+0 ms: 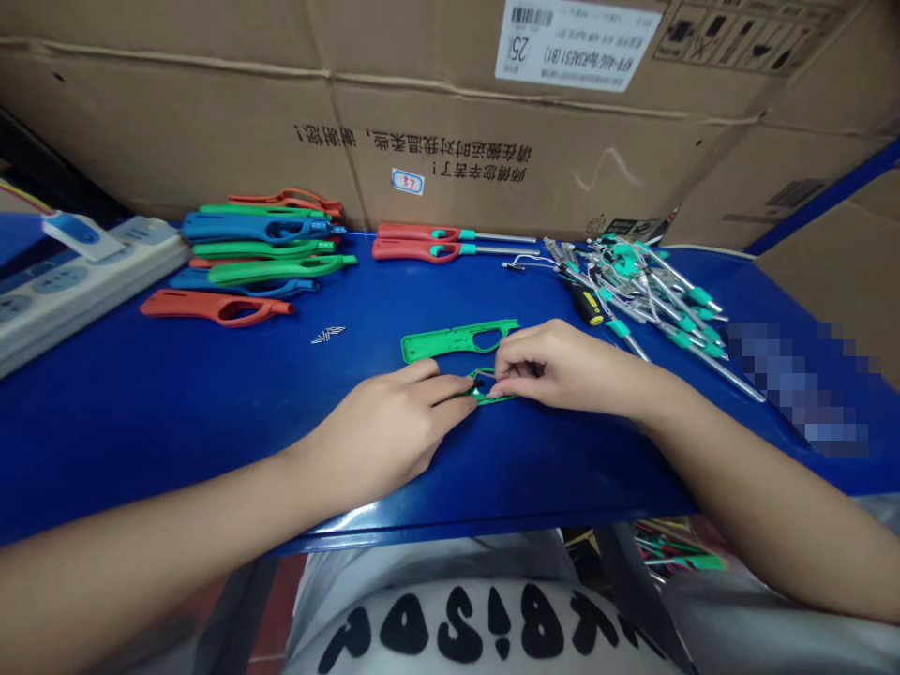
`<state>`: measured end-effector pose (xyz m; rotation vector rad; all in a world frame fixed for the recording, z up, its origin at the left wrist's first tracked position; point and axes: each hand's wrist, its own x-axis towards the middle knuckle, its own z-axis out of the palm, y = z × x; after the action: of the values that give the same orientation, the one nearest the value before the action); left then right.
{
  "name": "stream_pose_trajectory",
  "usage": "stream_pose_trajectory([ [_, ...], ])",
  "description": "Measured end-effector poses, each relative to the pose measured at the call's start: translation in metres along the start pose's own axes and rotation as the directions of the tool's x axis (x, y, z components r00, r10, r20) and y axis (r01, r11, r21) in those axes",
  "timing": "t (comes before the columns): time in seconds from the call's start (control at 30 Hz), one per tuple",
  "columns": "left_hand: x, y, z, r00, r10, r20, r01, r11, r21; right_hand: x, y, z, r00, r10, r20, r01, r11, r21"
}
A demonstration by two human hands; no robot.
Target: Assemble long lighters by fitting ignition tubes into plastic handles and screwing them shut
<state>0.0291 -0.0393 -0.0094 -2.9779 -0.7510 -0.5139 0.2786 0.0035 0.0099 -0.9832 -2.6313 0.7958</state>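
A green lighter handle half (485, 398) lies on the blue table between my hands. My left hand (397, 417) is closed over its left part, fingertips pressing on it. Over its trigger opening my right hand (552, 366) pinches thumb and finger together; whatever is between them is too small to make out. Much of this half is covered by my fingers. Just beyond it rests another green handle half (450, 341), its hollow inside facing up. A small heap of screws (328, 334) lies to the left.
Orange, green and blue handle shells (217, 307) are piled at the left beside a white power strip (67, 291). Two red lighters (414, 249) lie at the back before a cardboard box (246, 112). Metal lighter tubes with wires (675, 300) and a black-yellow screwdriver (589, 305) lie at the right.
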Motion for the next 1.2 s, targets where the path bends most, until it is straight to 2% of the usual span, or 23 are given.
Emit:
stream_pose_trajectory([
  [0.17,-0.0006,0.0006,-0.0007,1.000,0.000,0.005,0.000,1.000,0.006,-0.0024,0.0009,-0.0029,1.000,0.009,0.025,-0.011,0.998,0.067],
  [0.5,-0.0014,-0.0003,0.0008,1.000,0.005,0.029,-0.005,1.000,0.013,-0.0048,-0.0003,-0.0093,0.998,0.002,0.068,-0.008,0.997,0.083],
  [1.1,0.0024,0.0021,0.0003,0.998,-0.048,0.049,0.049,0.999,-0.018,-0.0042,-0.0021,-0.0066,0.995,-0.070,0.067,0.076,0.993,-0.093],
  [1.2,0.0029,0.0023,-0.0002,0.997,-0.045,0.064,0.046,0.999,-0.011,-0.0055,-0.0015,-0.0097,0.996,-0.070,0.061,0.074,0.995,-0.073],
])
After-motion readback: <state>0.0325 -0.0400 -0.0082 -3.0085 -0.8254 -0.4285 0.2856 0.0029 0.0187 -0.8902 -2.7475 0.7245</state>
